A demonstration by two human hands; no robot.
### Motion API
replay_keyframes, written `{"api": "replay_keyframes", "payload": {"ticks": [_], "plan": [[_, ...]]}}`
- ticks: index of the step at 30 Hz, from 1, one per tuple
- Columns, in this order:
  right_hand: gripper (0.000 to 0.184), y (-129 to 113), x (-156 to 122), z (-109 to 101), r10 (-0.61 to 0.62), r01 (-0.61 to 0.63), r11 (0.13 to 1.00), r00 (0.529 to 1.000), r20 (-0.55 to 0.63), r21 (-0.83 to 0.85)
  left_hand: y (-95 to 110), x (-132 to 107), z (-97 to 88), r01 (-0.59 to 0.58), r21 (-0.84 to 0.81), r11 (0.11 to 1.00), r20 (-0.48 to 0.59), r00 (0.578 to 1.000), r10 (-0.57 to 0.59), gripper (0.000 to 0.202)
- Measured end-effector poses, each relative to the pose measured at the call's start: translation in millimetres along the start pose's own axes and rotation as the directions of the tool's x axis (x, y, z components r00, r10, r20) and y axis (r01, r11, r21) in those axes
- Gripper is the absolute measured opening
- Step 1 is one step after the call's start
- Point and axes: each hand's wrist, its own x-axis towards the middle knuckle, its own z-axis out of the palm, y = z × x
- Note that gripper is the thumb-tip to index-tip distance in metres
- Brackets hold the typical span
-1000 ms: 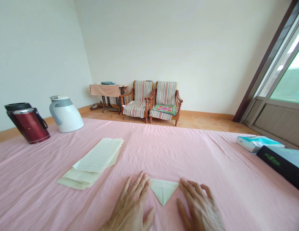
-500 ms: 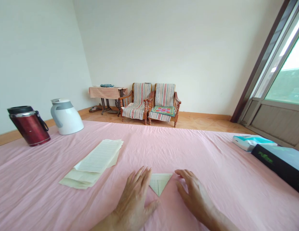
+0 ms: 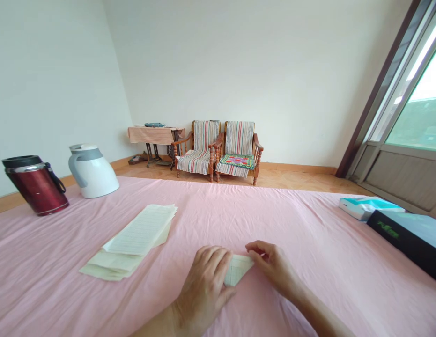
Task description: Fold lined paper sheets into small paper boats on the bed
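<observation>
A small folded paper (image 3: 237,268), pale green with faint lines, lies on the pink sheet in front of me. My left hand (image 3: 208,281) rests over its left part, fingers bent and close together against it, hiding that side. At the paper's upper right corner, my right hand (image 3: 269,263) pinches with thumb and index finger. Left of my hands lies a loose stack of lined paper sheets (image 3: 138,236), slightly fanned.
A red thermos (image 3: 37,187) and a white-and-grey jug (image 3: 94,173) stand at the far left. On the right are a black box (image 3: 396,234) and a blue-and-white packet (image 3: 370,206). Beyond the pink sheet (image 3: 274,210) stand two wooden armchairs (image 3: 239,145).
My right hand has moved in from beside the paper and now grips its right corner. My left fingers have curled over the left side, and the paper has turned slightly.
</observation>
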Motion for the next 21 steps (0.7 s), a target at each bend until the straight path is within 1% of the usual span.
{"api": "replay_keyframes", "payload": {"ticks": [3,6,10,13,16,21], "plan": [[0.031,-11,3,-7,0.018,-0.028,0.997,0.992,0.123,0.078,-2,-2,4.0,-0.09,0.045,0.995,-0.031,0.995,0.092,0.057],[0.036,-22,5,-13,0.03,-0.06,0.991,0.969,0.245,0.116,-5,-3,7.6,-0.154,0.076,0.985,-0.043,0.987,0.157,0.052],[0.029,-30,9,-17,0.052,-0.102,0.986,0.939,0.339,0.13,-6,-4,6.7,-0.187,0.096,0.978,-0.056,0.98,0.193,0.044],[0.022,-29,14,-16,0.072,-0.124,0.985,0.923,0.379,0.116,-5,-4,5.6,-0.201,0.117,0.973,-0.049,0.977,0.208,0.043],[0.018,-26,19,-11,0.09,-0.135,0.987,0.916,0.392,0.088,-5,-4,6.0,-0.238,0.136,0.962,-0.06,0.967,0.248,0.041],[0.012,-30,22,-4,0.1,-0.117,0.993,0.936,0.338,0.029,-5,-3,3.7,-0.312,0.123,0.942,-0.143,0.934,0.328,0.038]]}}
